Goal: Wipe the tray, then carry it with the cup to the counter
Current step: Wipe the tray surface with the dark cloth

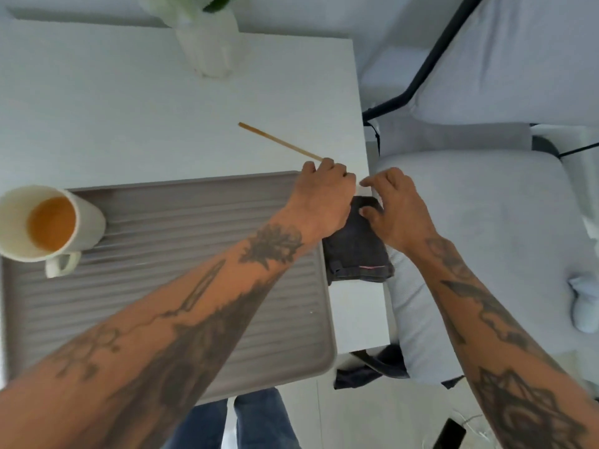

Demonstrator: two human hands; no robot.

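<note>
A grey ribbed tray (168, 296) lies on the white table (113, 124), close to its near edge. On the tray's left end stands a white cup (82, 222) holding orange liquid. A folded dark cloth (356, 254) lies on the table just right of the tray. My left hand (324, 192) reaches across the tray to its far right corner, fingers curled around the near end of a thin wooden stick (278, 140). My right hand (395, 209) hovers over the cloth's far end with fingers apart and the thumb touching the cloth.
A white vase (207, 43) with flowers stands at the table's far side. Light grey cushioned seats (486, 238) with a black frame (428, 63) sit right of the table. A dark bag strap (372, 364) hangs under the table's corner. My legs in jeans (256, 419) are below.
</note>
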